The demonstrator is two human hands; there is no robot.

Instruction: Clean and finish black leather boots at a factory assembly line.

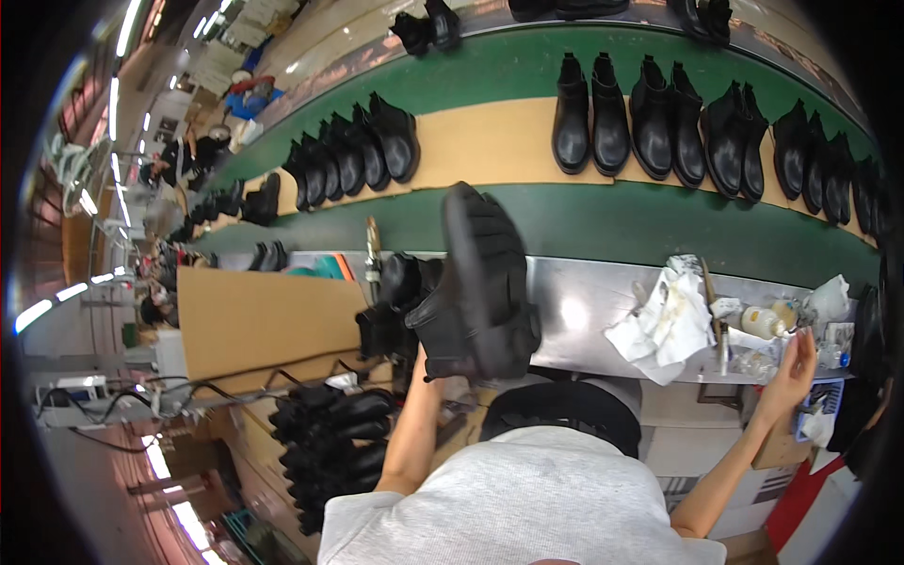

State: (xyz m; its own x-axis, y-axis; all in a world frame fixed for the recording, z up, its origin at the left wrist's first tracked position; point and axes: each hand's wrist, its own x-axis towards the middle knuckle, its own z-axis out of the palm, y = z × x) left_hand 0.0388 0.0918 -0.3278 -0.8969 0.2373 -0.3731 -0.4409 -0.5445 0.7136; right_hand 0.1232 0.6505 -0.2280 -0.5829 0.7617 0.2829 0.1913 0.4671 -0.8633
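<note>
A black ankle boot (485,292) is held up in front of me, its treaded sole turned to the right and upward. My left hand (421,365) holds it from beneath; the boot hides its fingers. Behind it, more black boots (400,282) stand on the metal bench. Over at the right end of the bench, my right hand (799,369) has its fingers stretched upward beside a small bottle with yellowish contents (761,322). Nothing shows in its grasp. Clear plastic containers (753,363) lie close to that hand.
Crumpled white cloth (667,325) lies on the metal bench (574,311). Beyond runs a green conveyor (490,212) with cardboard strips and pairs of black boots (591,118). A cardboard panel (268,320) stands at left, above piled dark boots (334,443). A blue basket (821,407) hangs right.
</note>
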